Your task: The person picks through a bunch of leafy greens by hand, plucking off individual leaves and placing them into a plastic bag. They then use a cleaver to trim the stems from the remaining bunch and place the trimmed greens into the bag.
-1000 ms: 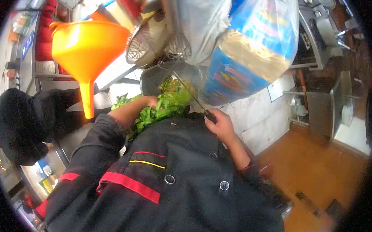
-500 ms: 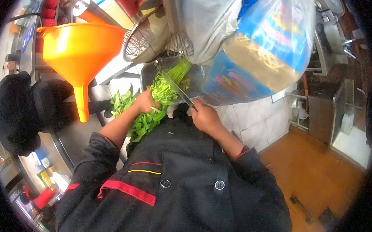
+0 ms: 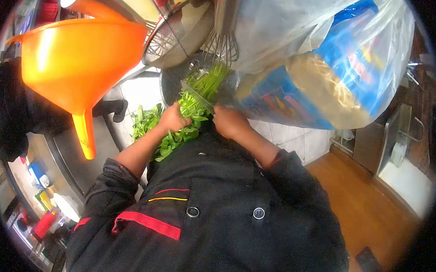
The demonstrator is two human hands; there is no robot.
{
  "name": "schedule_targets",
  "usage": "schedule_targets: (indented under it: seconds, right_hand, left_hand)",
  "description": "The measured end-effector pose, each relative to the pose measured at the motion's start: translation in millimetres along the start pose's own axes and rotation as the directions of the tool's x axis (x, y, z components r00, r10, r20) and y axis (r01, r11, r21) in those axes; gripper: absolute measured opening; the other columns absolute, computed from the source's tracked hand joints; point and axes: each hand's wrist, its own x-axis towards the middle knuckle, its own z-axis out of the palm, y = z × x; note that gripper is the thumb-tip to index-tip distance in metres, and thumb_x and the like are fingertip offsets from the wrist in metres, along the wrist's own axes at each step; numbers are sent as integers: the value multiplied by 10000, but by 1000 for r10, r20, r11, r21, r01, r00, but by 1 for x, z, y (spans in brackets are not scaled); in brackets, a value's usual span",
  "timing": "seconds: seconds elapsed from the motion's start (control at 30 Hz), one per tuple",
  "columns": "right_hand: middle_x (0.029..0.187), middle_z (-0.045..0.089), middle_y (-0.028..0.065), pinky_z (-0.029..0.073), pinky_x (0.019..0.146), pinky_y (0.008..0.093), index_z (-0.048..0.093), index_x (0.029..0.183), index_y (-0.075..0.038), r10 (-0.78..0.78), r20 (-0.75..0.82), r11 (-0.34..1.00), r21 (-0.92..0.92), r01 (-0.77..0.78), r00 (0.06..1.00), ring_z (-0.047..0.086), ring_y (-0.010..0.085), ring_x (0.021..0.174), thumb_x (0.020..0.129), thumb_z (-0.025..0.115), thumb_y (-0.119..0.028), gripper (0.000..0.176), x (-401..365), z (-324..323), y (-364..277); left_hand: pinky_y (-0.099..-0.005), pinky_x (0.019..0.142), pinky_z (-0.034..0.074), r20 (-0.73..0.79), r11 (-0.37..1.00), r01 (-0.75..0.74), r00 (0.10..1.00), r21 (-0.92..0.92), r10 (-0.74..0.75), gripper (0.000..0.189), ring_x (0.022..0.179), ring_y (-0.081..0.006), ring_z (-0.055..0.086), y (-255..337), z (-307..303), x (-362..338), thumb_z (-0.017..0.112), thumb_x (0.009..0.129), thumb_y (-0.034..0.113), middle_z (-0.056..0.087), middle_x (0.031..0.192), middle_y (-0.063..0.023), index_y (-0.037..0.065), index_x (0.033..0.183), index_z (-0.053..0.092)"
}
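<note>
My left hand [image 3: 173,118] is closed around a bunch of leafy greens [image 3: 171,141]. Broad leaves hang below and left of my fist, while the thin green stems [image 3: 213,82] point up and away from me. My right hand [image 3: 228,122] grips a knife [image 3: 197,96] by its handle, which the fingers mostly hide. The blade lies slantwise across the stems, just beyond my left hand. Under the stems is a dark container [image 3: 169,85], seen only in part.
A large orange funnel [image 3: 80,57] hangs close on the left. Above the greens hang a mesh strainer [image 3: 183,35] and a whisk [image 3: 223,44]. A clear plastic bag [image 3: 322,82] with blue packets bulges at the right. A person in black [image 3: 10,107] is at far left.
My view has shifted, so the funnel and the plastic bag appear larger. My right hand and the knife have come nearer to my left hand, with the blade still across the stems.
</note>
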Motion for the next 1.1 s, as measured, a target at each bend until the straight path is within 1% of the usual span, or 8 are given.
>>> schedule_targets:
  seconds: [0.27, 0.47, 0.7, 0.73, 0.77, 0.9, 0.97, 1.1]
  right_hand:
    - [947, 630, 217, 479, 755, 474, 624, 888, -21, -74, 177, 995, 76, 61, 981, 620, 372, 882, 774, 495, -125, 201, 92, 53, 26]
    - [824, 571, 242, 449, 697, 446, 549, 942, -13, -165, -136, 848, 487, 211, 977, 585, 405, 802, 871, 508, -237, 239, 28, -5, 44]
    - [702, 557, 169, 471, 614, 403, 511, 947, -22, -80, -546, 776, 491, 396, 834, 577, 334, 655, 859, 524, -242, 238, -13, 75, 110]
    - [690, 552, 131, 454, 555, 363, 519, 929, -22, 93, -105, 564, 825, 35, 990, 550, 257, 583, 869, 512, -215, 202, -19, 69, 118]
    - [679, 547, 92, 438, 496, 322, 527, 910, -22, 108, 386, 259, 879, -400, 916, 523, 179, 512, 880, 500, -188, 171, -23, 65, 122]
    - [647, 519, 50, 392, 426, 261, 524, 880, -53, 73, 541, 222, 810, -543, 838, 490, 112, 471, 865, 519, -174, 122, -2, 66, 117]
    - [613, 507, 32, 398, 418, 253, 524, 871, -51, -250, 518, 292, 846, -446, 818, 490, 113, 468, 833, 567, -153, 117, 29, 96, 126]
    - [594, 502, 28, 397, 390, 255, 519, 865, -32, -365, 474, 273, 877, -395, 801, 489, 109, 456, 784, 605, -110, 142, 88, 117, 100]
  left_hand:
    - [-450, 792, 467, 203, 978, -109, 977, 178, 72, 602, 914, -411, 578, 0, 8, 20, 744, 622, 315, 596, 950, -274, -52, 1014, 473]
    - [-410, 815, 475, 100, 997, -72, 992, 4, 71, 672, 918, -380, 598, -7, -25, 32, 763, 608, 321, 600, 953, -284, -85, 1054, 467]
    - [-357, 836, 471, -39, 985, -39, 999, -169, 32, 626, 924, -297, 610, -8, -45, 33, 722, 643, 199, 622, 1011, -206, -50, 1152, 458]
    - [-355, 836, 470, -36, 971, -90, 996, -219, 85, 622, 923, -294, 610, -19, -39, 37, 723, 642, 192, 622, 1012, -205, -50, 1150, 459]
    - [-352, 837, 469, -33, 952, -144, 990, -271, 141, 618, 923, -292, 611, -29, -32, 42, 723, 641, 186, 623, 1014, -203, -49, 1148, 461]
    - [-342, 843, 466, 10, 913, -126, 990, -388, 141, 614, 910, -256, 612, -30, -24, 44, 734, 651, 187, 627, 1012, -179, -54, 1140, 452]
    - [-334, 847, 463, 27, 886, -155, 982, -438, 185, 600, 911, -234, 608, -29, -22, 42, 733, 660, 167, 628, 1016, -158, -46, 1143, 448]
    - [-328, 879, 448, 119, 868, -156, 964, -471, 238, 611, 967, -222, 593, -7, -31, 34, 721, 662, 111, 610, 1063, -137, -26, 1183, 433]
